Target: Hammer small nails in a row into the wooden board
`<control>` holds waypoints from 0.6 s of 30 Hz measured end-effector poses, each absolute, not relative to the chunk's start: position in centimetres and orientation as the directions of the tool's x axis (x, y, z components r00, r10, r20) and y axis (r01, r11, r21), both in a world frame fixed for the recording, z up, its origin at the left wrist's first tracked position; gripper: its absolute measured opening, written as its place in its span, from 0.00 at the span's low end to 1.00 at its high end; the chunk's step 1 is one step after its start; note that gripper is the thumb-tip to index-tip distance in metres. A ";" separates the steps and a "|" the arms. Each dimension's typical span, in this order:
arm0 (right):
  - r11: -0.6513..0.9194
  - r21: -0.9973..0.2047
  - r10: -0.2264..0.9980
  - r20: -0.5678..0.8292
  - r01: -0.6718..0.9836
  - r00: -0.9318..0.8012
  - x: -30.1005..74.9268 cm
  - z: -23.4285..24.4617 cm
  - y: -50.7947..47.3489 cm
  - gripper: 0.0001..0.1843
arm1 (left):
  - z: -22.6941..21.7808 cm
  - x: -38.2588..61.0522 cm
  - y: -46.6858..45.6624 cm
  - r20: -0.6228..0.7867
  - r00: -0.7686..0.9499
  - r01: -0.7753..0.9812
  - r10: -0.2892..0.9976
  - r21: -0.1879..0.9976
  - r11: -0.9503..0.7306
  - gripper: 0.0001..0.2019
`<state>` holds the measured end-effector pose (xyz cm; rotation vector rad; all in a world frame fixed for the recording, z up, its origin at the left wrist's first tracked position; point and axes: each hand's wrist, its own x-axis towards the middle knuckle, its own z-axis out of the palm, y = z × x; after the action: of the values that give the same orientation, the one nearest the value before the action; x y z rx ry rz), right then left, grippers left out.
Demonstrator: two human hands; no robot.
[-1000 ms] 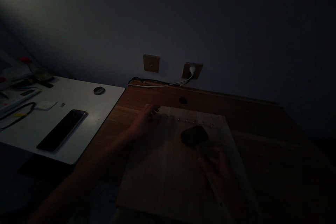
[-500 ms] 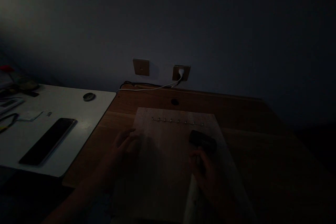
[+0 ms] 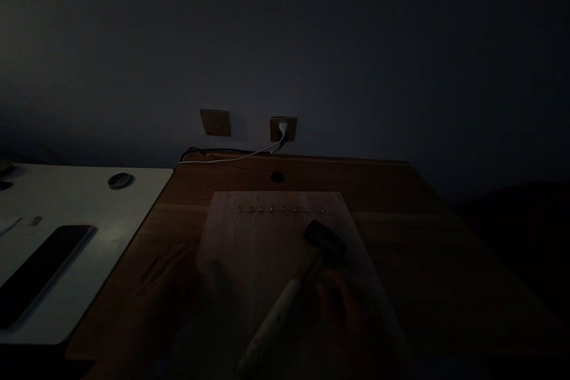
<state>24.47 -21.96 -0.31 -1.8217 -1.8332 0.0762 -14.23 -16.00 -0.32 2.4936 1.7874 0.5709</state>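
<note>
A pale wooden board lies on the brown desk, with a row of several small nails near its far edge. A mallet rests on the board, its black head toward the nails and its light handle pointing at me. My right hand is a dim reddish shape just right of the handle; its fingers are lost in the dark. My left hand is only a faint smear by the board's left edge.
A white table adjoins the desk on the left, with a dark phone and a small round object. Two wall plates sit behind; a white plug and cable lead left. The room is very dark.
My view has swung right and down. My left hand drew back from the board's far corner toward me. The mallet now lies with its whole handle showing, and my right hand is beside it.
</note>
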 end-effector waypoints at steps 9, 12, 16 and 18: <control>0.075 -0.184 0.888 0.459 0.980 0.018 35.1 -0.7 -23.9 0.19 | 1.9 -7.0 -14.8 0.327 0.392 0.802 0.860 0.336 -0.494 0.21; -0.085 -0.223 0.920 0.356 0.971 0.163 38.7 -0.4 -24.0 0.20 | 3.0 -2.6 -14.2 0.239 0.490 0.729 0.838 0.414 -0.545 0.22; -0.243 -0.228 0.889 0.338 0.943 0.310 44.2 -0.3 -24.0 0.24 | 3.6 3.7 -13.1 0.178 0.719 0.529 0.672 0.487 -0.695 0.28; -0.288 -0.203 0.876 0.339 0.936 0.343 47.1 -0.2 -24.0 0.26 | 3.8 6.5 -12.3 0.158 0.801 0.441 0.578 0.498 -0.747 0.27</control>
<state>47.07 -23.96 -0.21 -2.2506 -1.5990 -0.2286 6.50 -12.27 3.82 2.5446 0.7621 0.4213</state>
